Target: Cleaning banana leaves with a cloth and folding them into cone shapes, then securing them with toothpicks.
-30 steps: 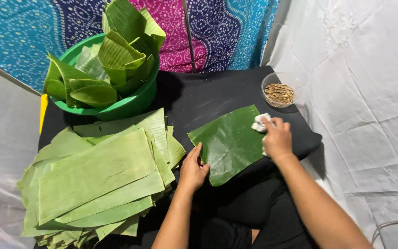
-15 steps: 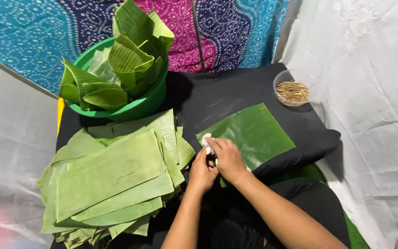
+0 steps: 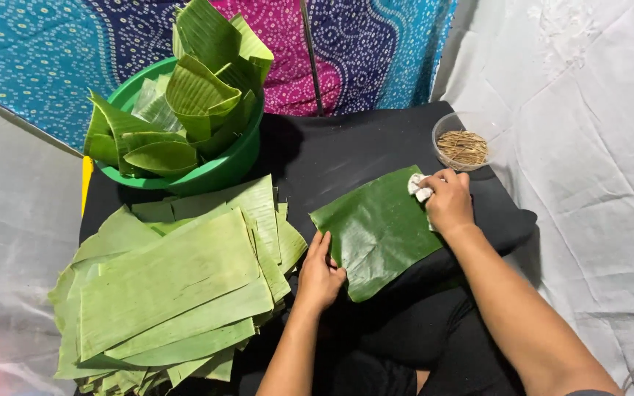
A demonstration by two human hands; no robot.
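Note:
A single dark green banana leaf piece (image 3: 376,227) lies flat on the black cloth-covered surface (image 3: 339,150). My right hand (image 3: 447,202) rests on the leaf's far right corner, closed around a small white cloth (image 3: 418,187). At the leaf's near left edge, my left hand (image 3: 319,273) presses down flat with fingers together. Just left of that hand sits a thick stack of cut banana leaf sheets (image 3: 174,282).
A green plastic basin (image 3: 207,172) holding folded banana leaves stands at the back left. A clear round bowl of thin brown sticks (image 3: 462,145) sits at the back right. White sheeting lies on both sides, and patterned fabric hangs behind.
My right hand with the white cloth has swept from the leaf's near left corner, beside my left hand, back across to the far right corner. My left hand stays at the leaf's left edge.

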